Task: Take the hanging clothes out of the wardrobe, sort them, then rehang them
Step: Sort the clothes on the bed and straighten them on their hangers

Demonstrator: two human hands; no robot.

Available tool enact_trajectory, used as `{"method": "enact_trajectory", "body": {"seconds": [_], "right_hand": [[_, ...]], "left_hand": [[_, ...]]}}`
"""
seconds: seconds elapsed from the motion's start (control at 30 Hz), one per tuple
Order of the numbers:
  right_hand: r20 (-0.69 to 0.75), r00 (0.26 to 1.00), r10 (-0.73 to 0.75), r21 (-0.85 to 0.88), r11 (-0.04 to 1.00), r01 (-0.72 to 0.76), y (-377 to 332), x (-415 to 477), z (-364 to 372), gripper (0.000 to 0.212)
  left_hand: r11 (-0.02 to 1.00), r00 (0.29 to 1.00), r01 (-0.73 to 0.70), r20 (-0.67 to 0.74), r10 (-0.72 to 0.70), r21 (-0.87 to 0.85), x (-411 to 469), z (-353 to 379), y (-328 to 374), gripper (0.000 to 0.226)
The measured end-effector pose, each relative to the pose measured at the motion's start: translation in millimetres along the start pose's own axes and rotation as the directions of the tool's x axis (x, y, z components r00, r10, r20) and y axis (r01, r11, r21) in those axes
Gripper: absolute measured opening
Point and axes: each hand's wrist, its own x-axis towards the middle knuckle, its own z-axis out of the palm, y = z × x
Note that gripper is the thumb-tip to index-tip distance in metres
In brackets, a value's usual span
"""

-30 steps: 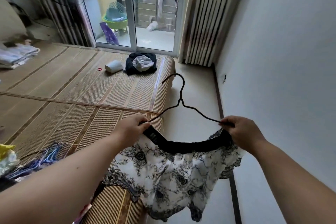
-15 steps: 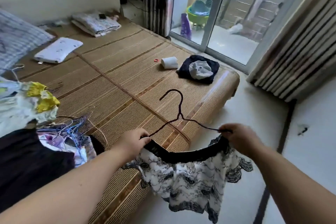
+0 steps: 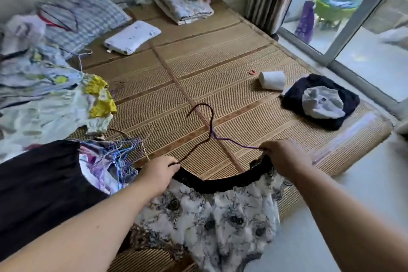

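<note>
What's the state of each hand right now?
Left hand: closed, gripping hanger and skirt waistband, left end.
Right hand: closed, gripping hanger and skirt waistband, right end.

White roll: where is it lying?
In the head view, the white roll lies right of centre on the mat, between a small red ring and a dark garment.

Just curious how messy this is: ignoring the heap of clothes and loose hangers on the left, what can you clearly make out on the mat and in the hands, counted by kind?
Pillows: 2, checked pillow, white pillow
Folded blanket: 1
White roll: 1
Red ring: 1
Garments: 3, dark garment, grey garment on it, held skirt
Held hanger: 1
Total: 9
</note>
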Motion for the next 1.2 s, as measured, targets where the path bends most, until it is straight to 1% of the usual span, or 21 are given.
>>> {"method": "enact_trajectory", "body": {"seconds": [0.07, 0.13, 0.2, 0.27, 0.33, 0.43, 0.53, 0.6, 0.63, 0.7, 0.8, 0.9, 1.0, 1.1, 1.2], "right_hand": [[0.007, 0.999, -0.035, -0.072, 0.997, 0.036, -10, 41, 19, 0.021], [0.034, 0.999, -0.023, -0.124, 0.992, 0.027, -18, 80, 43, 0.016], [0.097, 0.995, 0.029, -0.108, 0.994, -0.018, -22, 110, 68, 0.012], [0.200, 0.977, 0.074, -0.087, 0.995, -0.058, -26, 136, 90, 0.009], [0.290, 0.952, 0.099, -0.099, 0.992, -0.073, -27, 156, 109, 0.012], [0.337, 0.930, 0.148, -0.114, 0.987, -0.115, -22, 180, 129, 0.015], [0.372, 0.906, 0.201, -0.044, 0.979, -0.199, -21, 196, 140, 0.017], [0.401, 0.893, 0.204, 0.027, 0.972, -0.234, -28, 197, 146, 0.032], [0.419, 0.891, 0.177, 0.057, 0.974, -0.220, -33, 195, 148, 0.039], [0.437, 0.895, 0.092, 0.093, 0.985, -0.146, -45, 184, 151, 0.044], [0.461, 0.886, 0.048, 0.091, 0.991, -0.101, -66, 154, 146, 0.057], [0.443, 0.896, -0.040, 0.128, 0.992, -0.019, -87, 122, 128, 0.057], [0.384, 0.912, -0.146, 0.170, 0.982, 0.085, -107, 84, 104, 0.056], [0.321, 0.917, -0.236, 0.211, 0.962, 0.174, -128, 42, 80, 0.056], [0.232, 0.928, -0.291, 0.211, 0.946, 0.244, -155, -11, 59, 0.056]], "left_hand": [[0.998, 0.998, 0.057, -0.003, -0.057, 0.018, 37, 0, -12, 0.025], [0.993, 0.993, 0.114, 0.022, -0.115, 0.039, 70, 5, -26, 0.028], [0.987, 0.986, 0.155, 0.061, -0.158, 0.051, 97, 14, -38, 0.030], [0.980, 0.977, 0.183, 0.097, -0.190, 0.074, 126, 27, -53, 0.031], [0.974, 0.964, 0.193, 0.161, -0.210, 0.115, 149, 38, -63, 0.031], [0.978, 0.952, 0.202, 0.223, -0.210, 0.059, 181, 55, -74, 0.024], [0.981, 0.959, 0.192, 0.209, -0.192, 0.017, 204, 63, -79, 0.026], [0.981, 0.969, 0.191, 0.169, -0.182, -0.036, 212, 64, -83, 0.035], [0.982, 0.974, 0.180, 0.147, -0.171, -0.051, 212, 62, -85, 0.042], [0.986, 0.982, 0.158, 0.117, -0.151, -0.050, 210, 57, -87, 0.052], [0.986, 0.985, 0.153, 0.085, -0.148, -0.063, 190, 45, -89, 0.055], [0.990, 0.992, 0.119, 0.059, -0.115, -0.078, 160, 35, -88, 0.055], [0.997, 0.998, 0.066, 0.019, -0.065, -0.051, 116, 25, -81, 0.053], [0.999, 0.999, -0.018, -0.040, 0.016, -0.045, 65, 17, -74, 0.050], [0.994, 0.995, -0.081, -0.066, 0.076, -0.069, 1, 9, -74, 0.050]]}}
